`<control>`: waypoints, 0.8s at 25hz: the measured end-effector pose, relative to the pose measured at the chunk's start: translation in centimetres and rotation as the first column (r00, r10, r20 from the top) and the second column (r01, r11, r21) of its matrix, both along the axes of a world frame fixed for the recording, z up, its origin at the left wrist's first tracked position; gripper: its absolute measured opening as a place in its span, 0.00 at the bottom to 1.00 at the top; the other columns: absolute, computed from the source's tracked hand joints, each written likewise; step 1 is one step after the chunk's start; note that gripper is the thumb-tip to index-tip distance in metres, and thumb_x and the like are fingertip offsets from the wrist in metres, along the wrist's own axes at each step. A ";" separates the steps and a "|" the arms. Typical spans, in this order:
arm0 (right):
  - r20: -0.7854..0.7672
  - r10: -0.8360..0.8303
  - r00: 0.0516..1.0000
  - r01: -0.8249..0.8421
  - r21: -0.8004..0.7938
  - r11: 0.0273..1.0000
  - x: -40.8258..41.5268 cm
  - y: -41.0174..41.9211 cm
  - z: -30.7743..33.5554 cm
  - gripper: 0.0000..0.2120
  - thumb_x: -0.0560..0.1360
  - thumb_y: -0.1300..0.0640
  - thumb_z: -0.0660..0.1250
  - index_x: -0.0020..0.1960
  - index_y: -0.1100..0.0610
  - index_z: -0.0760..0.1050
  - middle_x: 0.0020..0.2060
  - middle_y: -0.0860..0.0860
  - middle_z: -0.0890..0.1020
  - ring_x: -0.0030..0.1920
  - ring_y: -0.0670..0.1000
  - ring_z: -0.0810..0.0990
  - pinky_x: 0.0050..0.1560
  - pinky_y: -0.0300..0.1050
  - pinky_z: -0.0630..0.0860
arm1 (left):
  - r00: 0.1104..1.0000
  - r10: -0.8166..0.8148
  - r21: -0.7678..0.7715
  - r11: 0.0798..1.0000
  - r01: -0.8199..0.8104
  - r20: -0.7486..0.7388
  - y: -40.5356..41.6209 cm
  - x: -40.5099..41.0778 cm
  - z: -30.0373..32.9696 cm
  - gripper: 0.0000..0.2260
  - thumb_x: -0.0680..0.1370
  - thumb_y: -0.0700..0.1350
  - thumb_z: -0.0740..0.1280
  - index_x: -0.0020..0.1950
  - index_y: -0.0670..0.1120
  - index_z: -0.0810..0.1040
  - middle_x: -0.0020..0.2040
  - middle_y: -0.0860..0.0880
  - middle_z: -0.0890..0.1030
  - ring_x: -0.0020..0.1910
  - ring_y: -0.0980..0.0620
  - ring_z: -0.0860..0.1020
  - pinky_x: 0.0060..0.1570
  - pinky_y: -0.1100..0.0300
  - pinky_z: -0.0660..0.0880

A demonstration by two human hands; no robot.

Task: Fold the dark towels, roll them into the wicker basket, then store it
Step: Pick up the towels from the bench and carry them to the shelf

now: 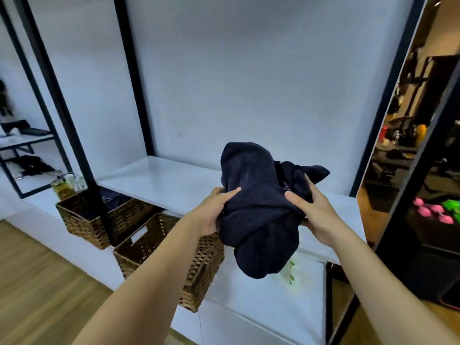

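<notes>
Now, dark towel (pixel 256 202) bunched up in air above white shelf (pixel 159 180), gripped both sides. My left hand (pixel 214 210) curled on its left edge, thumb on top. My right hand (pixel 313 210) clutching right side. Near wicker basket (pixel 199 270) below, second basket (pixel 84 220) further left.

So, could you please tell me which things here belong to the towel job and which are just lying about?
Part of the job:
- dark towel, gripped by the left hand and right hand
- near wicker basket
- far wicker basket, dark cloth inside

Just lying about:
- glass bottles
- pink and green items, too blurred to identify
</notes>
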State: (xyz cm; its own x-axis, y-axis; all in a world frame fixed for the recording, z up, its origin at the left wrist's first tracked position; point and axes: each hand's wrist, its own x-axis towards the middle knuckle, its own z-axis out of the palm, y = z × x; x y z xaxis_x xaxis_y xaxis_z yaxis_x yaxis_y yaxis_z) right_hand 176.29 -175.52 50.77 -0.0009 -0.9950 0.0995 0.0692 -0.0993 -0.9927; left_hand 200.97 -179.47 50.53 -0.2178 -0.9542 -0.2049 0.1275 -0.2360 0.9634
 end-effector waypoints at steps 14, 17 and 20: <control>-0.191 -0.474 0.860 0.510 0.350 0.785 -9.4 -10.7 -8.1 0.63 0.48 0.20 0.74 0.78 0.36 0.56 0.75 0.48 0.68 0.71 0.56 0.72 0.67 0.60 0.74 | 0.931 -0.350 0.239 0.917 0.319 0.103 -15.1 -12.0 -3.9 0.25 0.73 0.61 0.76 0.64 0.49 0.76 0.55 0.46 0.86 0.53 0.45 0.85 0.47 0.53 0.82; -0.335 -0.504 0.796 0.601 0.347 0.720 -8.8 -10.0 -6.2 0.56 0.55 0.21 0.72 0.78 0.41 0.60 0.73 0.49 0.69 0.69 0.57 0.72 0.65 0.60 0.75 | 0.883 -0.445 0.242 0.882 0.404 0.148 -16.6 -11.8 -3.3 0.26 0.72 0.63 0.75 0.64 0.49 0.77 0.53 0.48 0.86 0.50 0.47 0.85 0.43 0.55 0.82; -0.522 -0.520 0.676 0.685 0.186 0.704 -8.2 -9.4 -3.6 0.43 0.63 0.26 0.69 0.72 0.45 0.68 0.72 0.52 0.69 0.68 0.57 0.73 0.65 0.59 0.74 | 0.867 -0.392 0.140 0.920 0.367 0.306 -17.8 -11.3 -3.0 0.36 0.70 0.67 0.74 0.71 0.53 0.65 0.62 0.51 0.80 0.54 0.45 0.83 0.41 0.51 0.82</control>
